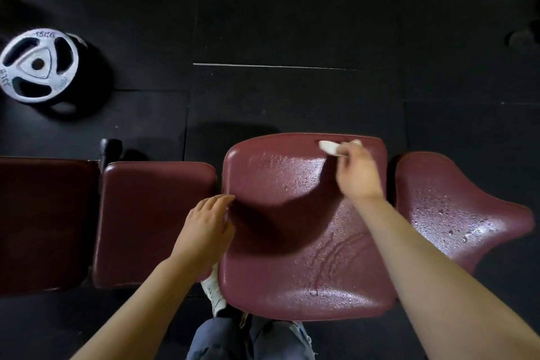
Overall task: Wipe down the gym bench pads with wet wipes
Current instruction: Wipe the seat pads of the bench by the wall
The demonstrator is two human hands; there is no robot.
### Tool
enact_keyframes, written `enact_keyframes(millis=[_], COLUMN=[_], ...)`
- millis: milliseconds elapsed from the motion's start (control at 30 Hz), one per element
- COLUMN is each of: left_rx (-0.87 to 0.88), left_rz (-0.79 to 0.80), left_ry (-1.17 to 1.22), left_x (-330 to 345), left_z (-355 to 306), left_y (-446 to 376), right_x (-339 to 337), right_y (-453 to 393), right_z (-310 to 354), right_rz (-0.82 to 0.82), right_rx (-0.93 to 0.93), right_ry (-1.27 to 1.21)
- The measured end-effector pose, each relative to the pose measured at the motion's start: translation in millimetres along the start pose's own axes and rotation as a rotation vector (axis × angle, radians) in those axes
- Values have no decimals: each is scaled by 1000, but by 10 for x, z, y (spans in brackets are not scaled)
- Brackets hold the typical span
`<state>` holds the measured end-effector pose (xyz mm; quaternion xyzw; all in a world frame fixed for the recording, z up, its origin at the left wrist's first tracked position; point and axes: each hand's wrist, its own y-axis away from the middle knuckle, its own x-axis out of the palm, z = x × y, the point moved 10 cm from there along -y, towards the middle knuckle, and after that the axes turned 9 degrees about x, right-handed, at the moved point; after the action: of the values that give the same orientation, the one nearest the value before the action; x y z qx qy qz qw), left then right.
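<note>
- Head view: my right hand [358,171] pinches the folded wet wipe [328,147] at the far edge of the middle pad [292,242]. The rest of this pad lies toward me from the wipe, so I judge the next stroke comes back to my body.
- My left hand [206,225] rests with relaxed fingers on the pad's left edge, nearer to me than the right.
- The pad's surface shines with drops and streaks; the right pad [455,207] is wet also, the left pad [155,219] looks dry.
- On the dark floor [292,9] lies a weight plate [38,64], well apart.
</note>
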<state>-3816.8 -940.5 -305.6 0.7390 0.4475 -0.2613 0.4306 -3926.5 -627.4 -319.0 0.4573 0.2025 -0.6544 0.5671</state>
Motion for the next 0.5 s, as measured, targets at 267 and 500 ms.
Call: enact_keyframes(millis=[267,500], left_rx=[9,-39], left_rz=[-15,26], left_ry=[-12,-103], left_x=[68,41], left_z=[9,107], left_y=[60,190], right_x=[30,1338], right_y=[265,1077], right_z=[-413,1661], right_rz=[-178,437], right_rx=[495,-370], right_ry=[-173,126])
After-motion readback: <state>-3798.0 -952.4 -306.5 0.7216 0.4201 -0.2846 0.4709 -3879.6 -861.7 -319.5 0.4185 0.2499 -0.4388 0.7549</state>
